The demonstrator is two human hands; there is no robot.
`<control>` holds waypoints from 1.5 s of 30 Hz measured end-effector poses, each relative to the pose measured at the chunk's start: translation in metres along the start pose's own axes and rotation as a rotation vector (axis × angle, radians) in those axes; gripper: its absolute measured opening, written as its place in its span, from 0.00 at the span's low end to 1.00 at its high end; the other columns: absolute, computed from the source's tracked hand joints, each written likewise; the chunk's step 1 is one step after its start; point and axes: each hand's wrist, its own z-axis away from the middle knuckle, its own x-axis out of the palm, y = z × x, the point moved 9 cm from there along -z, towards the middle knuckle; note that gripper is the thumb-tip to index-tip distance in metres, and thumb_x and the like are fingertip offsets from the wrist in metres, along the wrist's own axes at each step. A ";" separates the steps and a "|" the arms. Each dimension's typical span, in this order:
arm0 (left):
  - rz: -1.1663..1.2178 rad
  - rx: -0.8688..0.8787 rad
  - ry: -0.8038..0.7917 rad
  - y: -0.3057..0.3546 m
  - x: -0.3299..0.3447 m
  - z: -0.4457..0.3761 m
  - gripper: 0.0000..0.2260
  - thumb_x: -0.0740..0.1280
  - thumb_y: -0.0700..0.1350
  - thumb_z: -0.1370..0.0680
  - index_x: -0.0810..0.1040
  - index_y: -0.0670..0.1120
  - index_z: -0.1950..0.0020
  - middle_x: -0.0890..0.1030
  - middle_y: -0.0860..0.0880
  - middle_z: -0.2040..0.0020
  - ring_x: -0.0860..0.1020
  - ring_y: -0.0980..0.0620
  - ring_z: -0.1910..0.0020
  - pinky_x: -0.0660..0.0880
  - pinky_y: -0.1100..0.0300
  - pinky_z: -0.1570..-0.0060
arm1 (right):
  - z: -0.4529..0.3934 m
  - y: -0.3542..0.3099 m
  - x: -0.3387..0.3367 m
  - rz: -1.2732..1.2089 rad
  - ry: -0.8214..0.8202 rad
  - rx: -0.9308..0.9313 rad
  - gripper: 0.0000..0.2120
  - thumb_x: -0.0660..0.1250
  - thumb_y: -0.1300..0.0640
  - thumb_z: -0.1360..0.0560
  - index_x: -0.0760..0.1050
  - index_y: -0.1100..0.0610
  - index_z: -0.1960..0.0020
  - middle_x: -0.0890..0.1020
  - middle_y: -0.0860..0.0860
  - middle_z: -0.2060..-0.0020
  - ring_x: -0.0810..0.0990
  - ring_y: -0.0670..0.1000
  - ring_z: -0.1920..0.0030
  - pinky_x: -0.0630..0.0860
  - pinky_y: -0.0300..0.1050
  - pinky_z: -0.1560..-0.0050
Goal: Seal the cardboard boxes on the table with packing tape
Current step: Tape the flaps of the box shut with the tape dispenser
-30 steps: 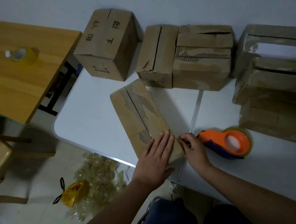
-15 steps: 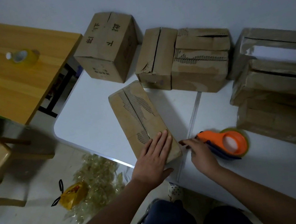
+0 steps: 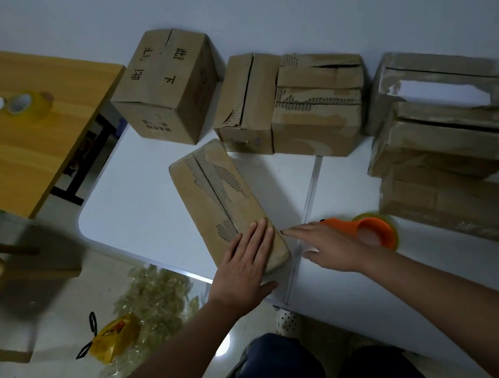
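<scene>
Since the earlier frame: right hand (image 3: 331, 246) has let go its pinch beside the box and now lies spread, fingers straight, palm down, holding nothing; left hand (image 3: 246, 262) unchanged.

Item, box (image 3: 220, 199): long flat carton, lying on the white tabletop (image 3: 135, 212) near its front edge. Long axis runs from the near end, under the left hand, away and slightly leftward toward the wall. Flap seam follows that axis, facing up; paper skin torn along it, corrugation bare.

Item, left hand: flat, fingers straight and together, pressing the box's near end. Probably steadies it and keeps the flaps closed for taping.

Item, right hand: just right of the box's near corner, fingertips pointing at it; whether it touches the tabletop cannot be told.

Item, dispenser (image 3: 367, 231): orange, with tape roll, on the tabletop just beyond the right hand, within easy reach.

Item, further boxes: one row (image 3: 317, 107) against the wall, one stack (image 3: 441, 140) to the right.
</scene>
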 end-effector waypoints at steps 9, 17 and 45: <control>0.000 0.009 0.010 0.000 0.000 0.000 0.50 0.67 0.66 0.27 0.42 0.45 0.19 0.44 0.46 0.18 0.44 0.47 0.20 0.55 0.47 0.23 | -0.016 -0.022 0.020 -0.122 -0.206 0.111 0.42 0.58 0.67 0.22 0.35 0.48 0.22 0.75 0.59 0.43 0.68 0.42 0.65 0.66 0.32 0.67; -0.023 0.034 0.037 0.001 -0.001 0.000 0.50 0.66 0.67 0.27 0.43 0.44 0.19 0.45 0.45 0.18 0.45 0.47 0.20 0.54 0.48 0.23 | -0.011 -0.005 0.004 -0.118 -0.116 0.009 0.44 0.72 0.42 0.29 0.50 0.43 0.22 0.62 0.43 0.24 0.65 0.47 0.27 0.67 0.46 0.30; 2.057 -1.233 0.219 -0.038 0.055 0.135 0.11 0.65 0.52 0.20 0.81 0.45 0.50 0.83 0.48 0.55 0.79 0.49 0.46 0.70 0.52 0.34 | -0.036 -0.107 0.045 0.586 0.120 -0.323 0.37 0.48 0.30 0.24 0.46 0.46 0.21 0.47 0.50 0.21 0.46 0.58 0.22 0.51 0.64 0.27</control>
